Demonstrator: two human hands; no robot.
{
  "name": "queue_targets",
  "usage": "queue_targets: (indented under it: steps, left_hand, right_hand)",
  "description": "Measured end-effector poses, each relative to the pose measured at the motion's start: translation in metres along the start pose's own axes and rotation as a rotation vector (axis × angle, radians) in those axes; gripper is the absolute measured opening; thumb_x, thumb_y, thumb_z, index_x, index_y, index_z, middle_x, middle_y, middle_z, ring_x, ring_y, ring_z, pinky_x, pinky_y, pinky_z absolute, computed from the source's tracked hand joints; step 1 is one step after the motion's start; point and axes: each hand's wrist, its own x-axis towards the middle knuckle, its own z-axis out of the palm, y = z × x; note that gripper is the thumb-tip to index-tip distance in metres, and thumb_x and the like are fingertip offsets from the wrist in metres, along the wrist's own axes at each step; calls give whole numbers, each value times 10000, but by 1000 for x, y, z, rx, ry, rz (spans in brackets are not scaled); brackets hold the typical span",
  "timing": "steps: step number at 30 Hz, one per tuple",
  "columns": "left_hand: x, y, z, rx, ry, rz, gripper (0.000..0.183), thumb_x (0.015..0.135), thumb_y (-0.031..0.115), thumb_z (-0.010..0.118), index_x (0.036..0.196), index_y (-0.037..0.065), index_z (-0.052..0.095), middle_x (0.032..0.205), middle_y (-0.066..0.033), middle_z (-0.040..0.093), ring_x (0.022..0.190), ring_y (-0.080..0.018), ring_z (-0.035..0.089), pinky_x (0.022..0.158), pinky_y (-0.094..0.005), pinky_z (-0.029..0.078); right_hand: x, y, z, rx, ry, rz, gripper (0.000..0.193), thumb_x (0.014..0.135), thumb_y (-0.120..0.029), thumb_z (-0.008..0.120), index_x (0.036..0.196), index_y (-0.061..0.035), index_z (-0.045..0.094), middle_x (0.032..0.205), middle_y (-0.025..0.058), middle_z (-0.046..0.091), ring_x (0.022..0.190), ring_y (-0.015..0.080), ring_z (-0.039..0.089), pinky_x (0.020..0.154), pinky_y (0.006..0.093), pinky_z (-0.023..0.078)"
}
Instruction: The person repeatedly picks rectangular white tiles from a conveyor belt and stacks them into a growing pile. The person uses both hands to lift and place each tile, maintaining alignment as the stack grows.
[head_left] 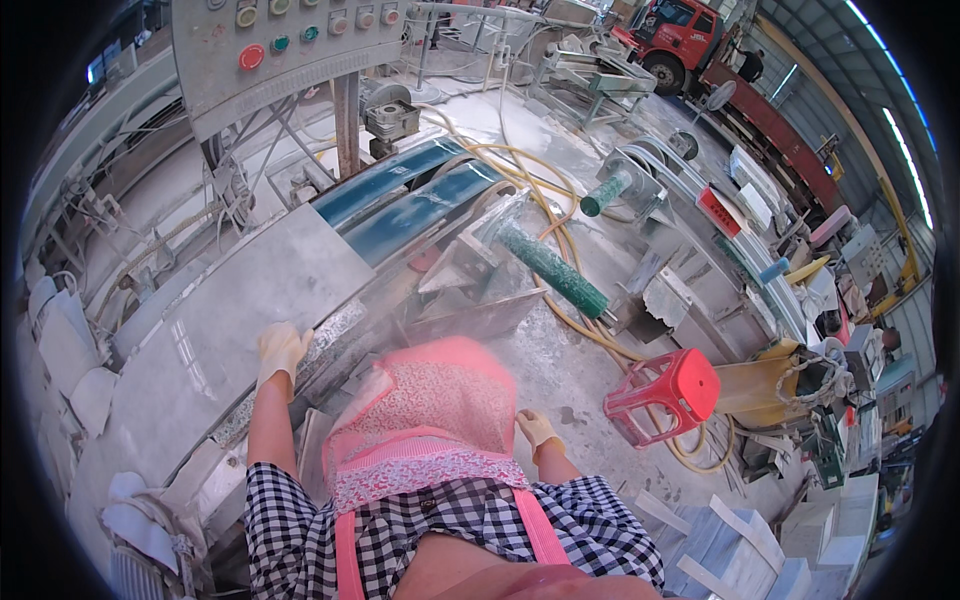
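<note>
My left hand (283,352), in a pale cream glove, rests at the near edge of a large flat grey slab (240,290). Its fingers lie extended on the dusty surface, with nothing held in them. Beyond the slab, two wide blue belts (430,205) carry on the same line. At my right side hangs my right hand (538,428), gloved alike, away from any object and loosely open. A pink apron (420,400) covers my front between the two hands.
A grey control panel (290,60) with coloured buttons stands at the upper left. A green roller handle (555,270) juts out ahead. To my right are a red plastic stool (665,395), a yellow hose (600,335) on the floor and wrapped grey blocks (725,545). A red truck (680,35) is far back.
</note>
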Motion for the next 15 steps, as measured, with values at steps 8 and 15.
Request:
queue_targets:
  steps: [8,15]
  left_hand:
    - [2,1,0,16,16,35,532,897,533,594,890,28,761,942,-209,720,924,-385,690,790,-488,542]
    - [4,2,1,20,27,42,525,896,528,596,886,29,758,943,-203,722,929,-377,690,801,-480,540]
  right_hand:
    - [-2,0,1,8,0,7,392,926,-333,554,1128,-29,698,1061,168,723,1023,256,673,883,354,503]
    - [2,4,5,110,45,20,374,938,-312,548,1109,-18,703,979,124,728,958,191,653,857,338,492]
